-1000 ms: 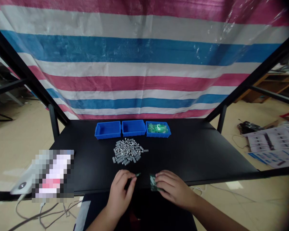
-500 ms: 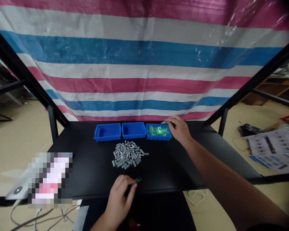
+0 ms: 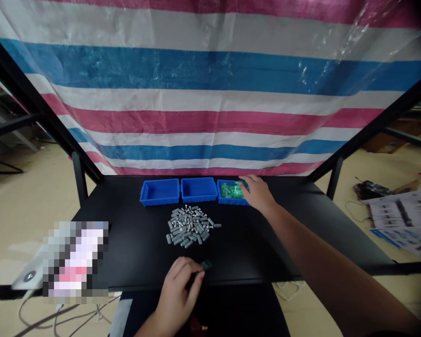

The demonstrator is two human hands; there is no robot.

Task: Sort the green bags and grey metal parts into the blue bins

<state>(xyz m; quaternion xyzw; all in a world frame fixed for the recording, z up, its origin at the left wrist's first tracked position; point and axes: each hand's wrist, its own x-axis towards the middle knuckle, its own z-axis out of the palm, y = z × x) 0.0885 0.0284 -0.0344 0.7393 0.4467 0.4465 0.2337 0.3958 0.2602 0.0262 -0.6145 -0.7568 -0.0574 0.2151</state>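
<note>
My left hand [image 3: 179,286] is closed at the near edge of the table, pinching a small flat green piece [image 3: 206,265] between thumb and fingertips. Over the right side of the right-hand blue bin [image 3: 228,201], my right hand [image 3: 260,192] is closed on another small green piece [image 3: 242,183], partly covered by the fingers. Shiny green pieces [image 3: 228,190] lie inside that bin; their exact kind is too small to make out. Between the hands and the bins sits a pile of grey plastic anchors and metal screws [image 3: 190,227].
Two more blue bins [image 3: 160,202] [image 3: 199,199] stand in a row to the left on the black table [image 3: 133,252]. A blurred-out device [image 3: 75,262] lies at the left edge, with cables below. A striped sheet [image 3: 210,121] hangs behind, between black frame bars.
My right hand has moved from the bin's far right corner inward over the bin, green piece still in its fingers. My left hand keeps its pinch. The view has shifted slightly.
</note>
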